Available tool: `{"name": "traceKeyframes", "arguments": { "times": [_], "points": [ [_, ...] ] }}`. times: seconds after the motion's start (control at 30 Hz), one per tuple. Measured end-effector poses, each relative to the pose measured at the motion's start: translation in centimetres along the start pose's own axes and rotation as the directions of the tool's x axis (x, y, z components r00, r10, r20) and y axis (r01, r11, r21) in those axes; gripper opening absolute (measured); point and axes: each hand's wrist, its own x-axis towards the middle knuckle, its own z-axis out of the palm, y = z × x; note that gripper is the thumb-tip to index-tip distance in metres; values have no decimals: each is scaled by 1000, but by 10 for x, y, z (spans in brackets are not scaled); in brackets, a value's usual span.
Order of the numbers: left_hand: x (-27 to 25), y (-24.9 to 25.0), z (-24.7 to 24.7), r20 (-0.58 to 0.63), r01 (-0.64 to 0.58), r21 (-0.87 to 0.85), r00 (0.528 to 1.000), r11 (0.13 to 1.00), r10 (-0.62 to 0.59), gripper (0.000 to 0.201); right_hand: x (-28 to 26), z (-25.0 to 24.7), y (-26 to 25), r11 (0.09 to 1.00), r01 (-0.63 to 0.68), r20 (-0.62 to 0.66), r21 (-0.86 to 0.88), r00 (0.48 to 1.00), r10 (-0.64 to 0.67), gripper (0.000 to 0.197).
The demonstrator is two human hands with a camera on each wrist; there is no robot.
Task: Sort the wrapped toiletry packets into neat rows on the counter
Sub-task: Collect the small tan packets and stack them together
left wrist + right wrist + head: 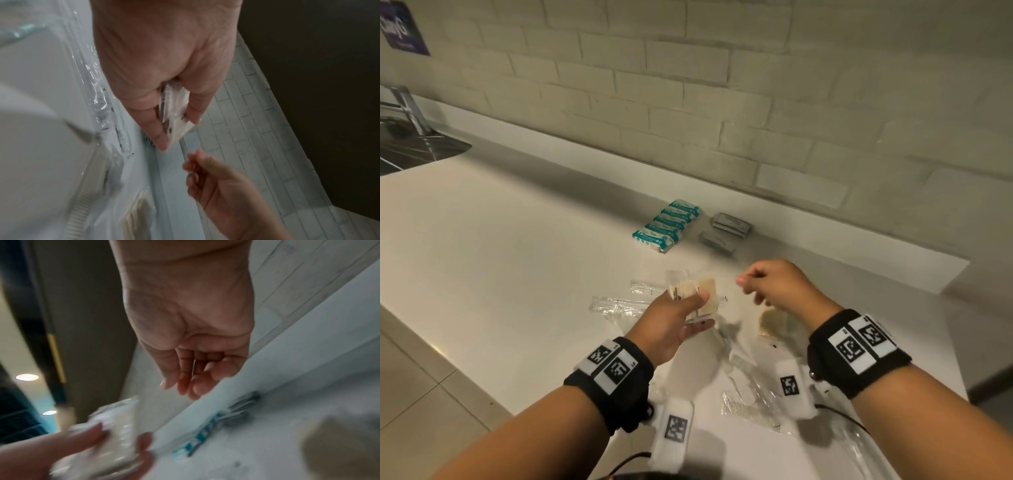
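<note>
My left hand [702,310] pinches a small stack of clear-wrapped beige packets [697,289] between thumb and fingers, just above the counter [517,257]. The left wrist view shows the same stack [176,104] in that grip. My right hand [751,286] hovers just right of the stack with its fingers loosely curled. Its palm looks empty in the right wrist view [185,382]. A neat row of teal-and-white packets [666,226] lies near the wall. Grey packets [729,224] lie beside that row.
Loose clear-wrapped toothbrushes [619,303] lie left of my hands. Wrapped combs [748,409] lie close to me, and another beige packet [774,322] lies under my right wrist. A steel sink [414,150] is far left. The counter's front edge runs along the left above a tiled floor.
</note>
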Motion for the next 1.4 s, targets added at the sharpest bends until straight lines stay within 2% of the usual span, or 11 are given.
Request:
{"name": "traceKeyframes", "arguments": {
  "times": [0.1, 0.2, 0.33, 0.43, 0.53, 0.67, 0.83, 1.0, 1.13, 1.3, 1.4],
  "points": [
    [-2, 1, 13, 80, -49, 92, 996, 995, 41, 33, -25, 19, -27, 981, 44, 122, 188, 990, -67, 24],
    [-3, 4, 21, 117, -50, 66, 992, 997, 42, 44, -31, 33, -29, 965, 61, 10, 254, 998, -66, 22],
    [-1, 3, 18, 131, -99, 70, 987, 993, 89, 10, -33, 32, -22, 932, 15, -91, 361, 996, 19, 19],
    [3, 1, 11, 150, -123, 20, 982, 992, 118, 22, -35, 29, -17, 834, -20, -96, 551, 992, 87, 16],
    [3, -2, 12, 101, -144, 36, 985, 989, 140, 39, -39, 29, -13, 803, -33, -106, 595, 987, 119, 26],
    [2, 0, 16, 21, -173, 243, 985, 955, 174, 29, -41, 21, -15, 890, -22, -75, 456, 995, 63, 11],
    [1, 4, 21, 109, -211, 451, 977, 867, 182, 26, -31, -1, -20, 992, 19, 5, 126, 1000, -20, 6],
    [6, 2, 20, 131, -104, 304, 989, 947, 66, 19, -12, -13, -5, 972, 6, -20, -234, 1000, -11, 16],
    [8, 5, 15, 109, 39, 138, 993, 990, -55, 7, 13, -23, 28, 959, -127, -143, -255, 985, 92, 26],
    [16, 3, 8, 139, 239, -42, 963, 970, -231, 49, 39, -19, 61, 924, -214, -141, -315, 974, 178, 14],
    [20, 1, 4, 167, 272, -103, 953, 957, -253, 39, 46, -13, 74, 918, -259, -126, -301, 965, 231, 12]
  ]
}}
